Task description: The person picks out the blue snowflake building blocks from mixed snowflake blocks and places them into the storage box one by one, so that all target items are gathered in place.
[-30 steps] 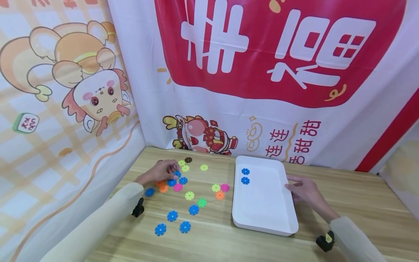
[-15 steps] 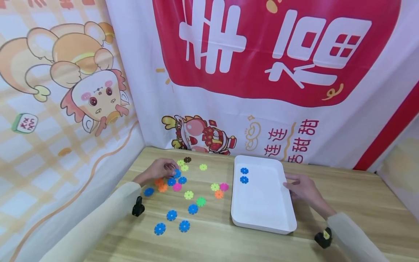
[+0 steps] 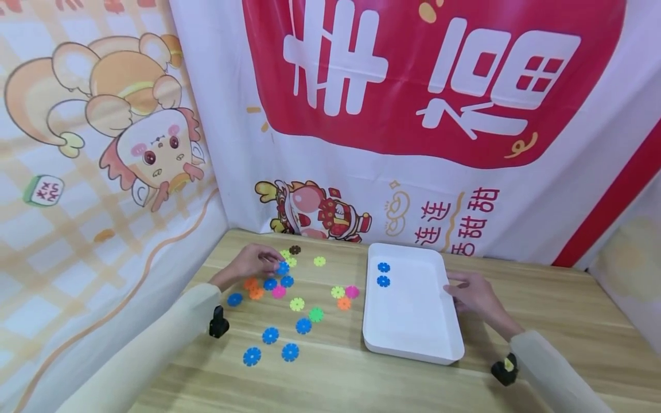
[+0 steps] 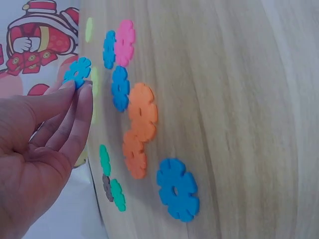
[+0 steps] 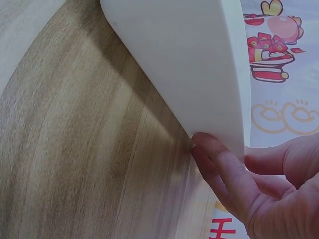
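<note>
The left hand (image 3: 254, 262) pinched a blue notched disc (image 4: 77, 72) above the far left of the wooden table (image 3: 330, 384), over scattered coloured discs (image 3: 296, 304). The right hand (image 3: 475, 295) gripped the right wall of a white tray (image 3: 413, 321), where two blue discs (image 3: 384, 281) lay at the far left.
</note>
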A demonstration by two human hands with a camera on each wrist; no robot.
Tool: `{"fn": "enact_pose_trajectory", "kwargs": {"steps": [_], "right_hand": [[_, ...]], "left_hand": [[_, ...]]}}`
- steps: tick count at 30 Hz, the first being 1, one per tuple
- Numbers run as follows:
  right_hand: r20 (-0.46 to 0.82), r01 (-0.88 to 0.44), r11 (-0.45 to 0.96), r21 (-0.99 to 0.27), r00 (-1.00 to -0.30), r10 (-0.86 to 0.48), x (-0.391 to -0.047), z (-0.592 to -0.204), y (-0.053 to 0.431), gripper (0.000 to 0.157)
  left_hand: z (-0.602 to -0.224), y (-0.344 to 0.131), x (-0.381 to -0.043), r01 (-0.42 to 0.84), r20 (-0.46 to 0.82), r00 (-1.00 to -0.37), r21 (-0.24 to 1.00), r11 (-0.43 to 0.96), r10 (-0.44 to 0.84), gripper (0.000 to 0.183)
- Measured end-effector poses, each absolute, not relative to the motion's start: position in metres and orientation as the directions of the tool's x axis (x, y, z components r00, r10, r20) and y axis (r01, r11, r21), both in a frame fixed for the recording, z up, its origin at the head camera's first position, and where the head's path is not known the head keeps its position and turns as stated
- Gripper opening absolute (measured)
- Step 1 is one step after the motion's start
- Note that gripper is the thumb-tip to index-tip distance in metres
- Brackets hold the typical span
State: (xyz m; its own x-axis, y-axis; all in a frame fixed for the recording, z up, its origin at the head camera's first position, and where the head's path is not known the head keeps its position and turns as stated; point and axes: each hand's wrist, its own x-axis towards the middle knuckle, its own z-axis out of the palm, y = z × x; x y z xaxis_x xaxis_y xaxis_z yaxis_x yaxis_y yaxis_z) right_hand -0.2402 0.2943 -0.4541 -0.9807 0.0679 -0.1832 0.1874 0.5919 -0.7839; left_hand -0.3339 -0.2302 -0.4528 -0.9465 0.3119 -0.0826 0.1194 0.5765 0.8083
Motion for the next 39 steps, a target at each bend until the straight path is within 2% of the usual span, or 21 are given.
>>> {"fn": "enact_pose_trajectory", "kwargs": {"steps": [13, 27, 39], "right_hand": [[-0.185, 0.206, 0.597, -0.775, -0.978, 0.097, -0.239, -0.454, 0.291, 0.050], [-0.210, 0.235, 0.577, -0.782, -0.971, 0.112, -0.240, -0.458, 0.294, 0.051], [-0.171, 0.201, 0.571, -0.796, -0.980, 0.106, -0.240, -0.455, 0.291, 0.048]], "left_hand": [[-0.442, -0.212, -0.335, 0.086, -0.099, -0.939, 0.860, 0.504, 0.331, 0.023], [-0.432, -0.163, -0.333, 0.081, -0.118, -0.899, 0.901, 0.426, 0.421, 0.024], [-0.424, -0.114, -0.325, 0.105, -0.099, -0.863, 0.924, 0.368, 0.495, 0.024]]}}
